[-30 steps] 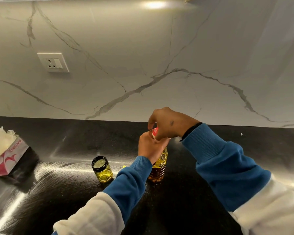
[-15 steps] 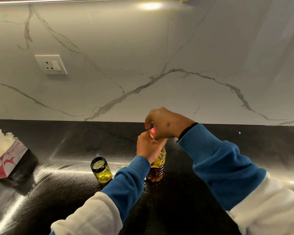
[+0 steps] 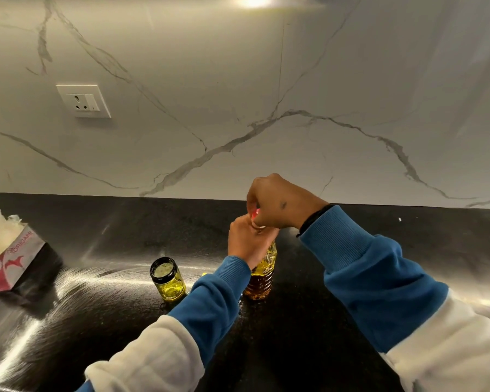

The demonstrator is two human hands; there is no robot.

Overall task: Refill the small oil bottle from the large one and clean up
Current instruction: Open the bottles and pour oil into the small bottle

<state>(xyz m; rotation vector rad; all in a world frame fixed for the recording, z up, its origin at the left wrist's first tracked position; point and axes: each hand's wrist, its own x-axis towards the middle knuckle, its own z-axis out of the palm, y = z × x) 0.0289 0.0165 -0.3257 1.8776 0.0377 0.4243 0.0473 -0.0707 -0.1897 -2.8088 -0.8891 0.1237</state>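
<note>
Gripping the large bottle, left hand; right hand pinches its cap (red).

Countertop: black stone, polished, glossy with fine streaks. Backsplash: white veined marble look, smooth. Large bottle – clear ribbed plastic. Small bottle – clear yellow-tinted, glossy. Sleeves: ribbed knit cloth, matt.

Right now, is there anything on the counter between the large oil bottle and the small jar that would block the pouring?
Nothing visible stands between them. The small jar stands open just left of the large oil bottle; only the left sleeve crosses in front, nearer the camera.
</note>
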